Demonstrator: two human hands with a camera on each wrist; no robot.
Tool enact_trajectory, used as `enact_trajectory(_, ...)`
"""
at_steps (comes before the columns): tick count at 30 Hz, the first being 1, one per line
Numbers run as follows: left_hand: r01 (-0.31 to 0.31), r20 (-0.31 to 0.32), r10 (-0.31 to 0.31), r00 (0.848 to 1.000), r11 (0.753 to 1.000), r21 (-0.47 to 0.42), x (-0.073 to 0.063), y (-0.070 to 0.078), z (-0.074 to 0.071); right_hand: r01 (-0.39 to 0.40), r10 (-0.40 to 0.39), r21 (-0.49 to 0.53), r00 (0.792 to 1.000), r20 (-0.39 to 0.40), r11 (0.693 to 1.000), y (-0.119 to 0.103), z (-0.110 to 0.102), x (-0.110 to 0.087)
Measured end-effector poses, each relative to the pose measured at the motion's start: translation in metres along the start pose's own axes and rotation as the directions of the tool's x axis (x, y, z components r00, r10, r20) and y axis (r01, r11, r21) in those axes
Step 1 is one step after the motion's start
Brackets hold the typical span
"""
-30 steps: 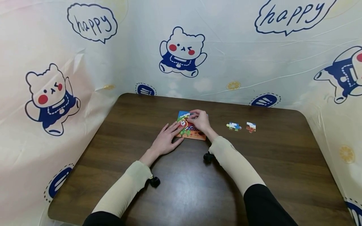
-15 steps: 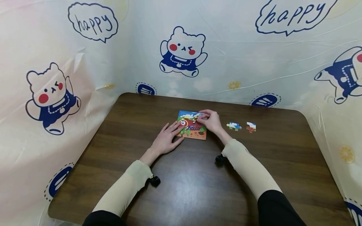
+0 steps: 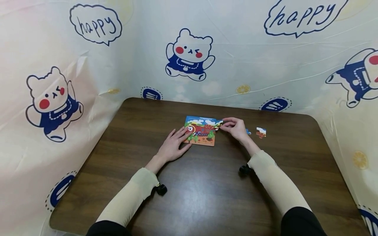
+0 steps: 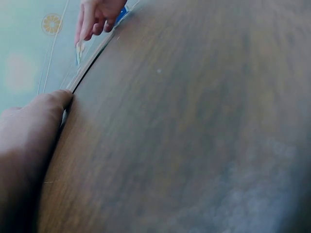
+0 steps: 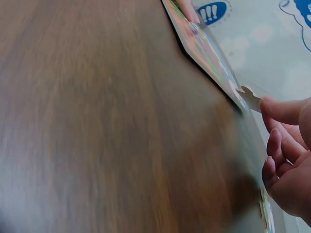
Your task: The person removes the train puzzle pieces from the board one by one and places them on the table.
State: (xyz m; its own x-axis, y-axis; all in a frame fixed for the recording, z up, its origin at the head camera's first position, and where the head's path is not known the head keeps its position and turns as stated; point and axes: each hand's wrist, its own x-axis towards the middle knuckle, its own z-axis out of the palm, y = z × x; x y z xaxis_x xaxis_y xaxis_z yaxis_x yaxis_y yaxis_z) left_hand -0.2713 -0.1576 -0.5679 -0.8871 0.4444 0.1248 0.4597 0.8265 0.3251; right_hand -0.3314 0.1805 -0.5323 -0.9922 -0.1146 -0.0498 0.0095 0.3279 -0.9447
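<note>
A colourful jigsaw puzzle board (image 3: 202, 139) with a red train picture lies on the table. My left hand (image 3: 173, 145) rests flat with spread fingers on its left edge. Just off the board's right edge, my right hand (image 3: 234, 128) pinches a jigsaw piece (image 3: 219, 124) between thumb and fingertips. In the right wrist view the held piece (image 5: 250, 98) is tilted up beside the board's corner. A blue and white jigsaw piece (image 3: 248, 131) is partly hidden behind the right hand. Farther right lies another jigsaw piece (image 3: 261, 132), white, blue and brown.
The brown wooden table (image 3: 189, 193) has rounded corners. A printed cloth (image 3: 230, 65) with bears and lettering hangs behind it and along the sides. Small black devices hang under both sleeve cuffs.
My right hand has moved right from over the board to beyond its right edge, with the jigsaw piece pinched in it. The left hand has stayed in place.
</note>
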Motion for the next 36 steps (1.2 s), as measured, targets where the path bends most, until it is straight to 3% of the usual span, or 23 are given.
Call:
enact_trajectory(14, -0.009, 0.008, 0.009, 1.0, 1.0, -0.004, -0.001, -0.002, -0.001, -0.007, 0.007, -0.05, 1.0, 0.003, 0.999, 0.005, -0.036, -0.015)
enact_trajectory(20, -0.011, 0.005, 0.011, 1.0, 1.0, -0.013, -0.001, -0.001, -0.002, -0.026, 0.027, -0.072, 0.999, 0.023, 0.997, 0.009, -0.038, -0.015)
enact_trajectory(28, -0.007, 0.0, 0.007, 1.0, 1.0, -0.016, -0.001, 0.001, -0.002, -0.025, 0.031, -0.213, 0.999, 0.027, 0.977, 0.007, -0.037, -0.014)
enact_trajectory(36, -0.009, 0.002, 0.009, 1.0, 1.0, -0.013, -0.001, 0.0, -0.002, -0.015, 0.01, -0.276, 1.0, -0.022, 0.961, 0.005, -0.034, -0.014)
